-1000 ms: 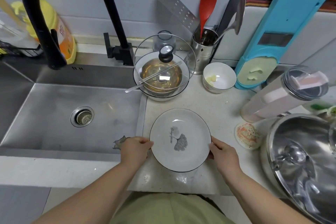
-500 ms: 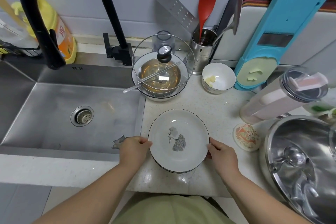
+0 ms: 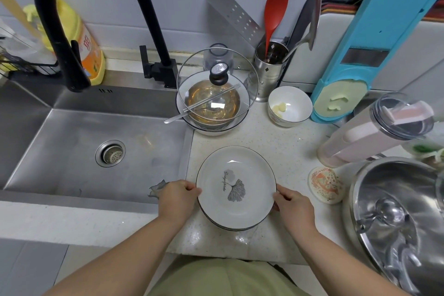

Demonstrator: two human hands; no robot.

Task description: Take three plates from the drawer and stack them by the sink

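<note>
Speckled white counter point(image 3: 276, 142) is seen beside a steel sink point(image 3: 72, 151), with a grey wall behind. Over the front of this counter, the left hand point(image 3: 176, 199) is curled around the left rim of a stack of plates point(image 3: 236, 187), and the right hand point(image 3: 294, 206) is curled around the right rim. The fingers of both hands are tucked under the stack, with the thumbs on top. The stack is held flat, just to the right of the sink, and whether it touches the counter cannot be told. A grey leaf is drawn on the top plate, and more dark rims are seen under it at the front, but they cannot be counted for sure. A crumpled grey scrap point(image 3: 157, 187) is seen just left of the left hand, at the sink's edge. A round patterned coaster point(image 3: 325, 185) is laid to the right of the stack. Behind the stack, a glass lid point(image 3: 217, 81) with a black knob is leaned over a bowl point(image 3: 211, 113) with chopsticks across it. A small white bowl point(image 3: 289, 107) is set near it, and a steel utensil pot point(image 3: 270, 67) holds a red spatula. A big steel pot point(image 3: 396, 218) is seen at the far right. A black tap point(image 3: 79, 19) is bent over the sink, and a yellow bottle point(image 3: 81, 41) is stood behind it.
</note>
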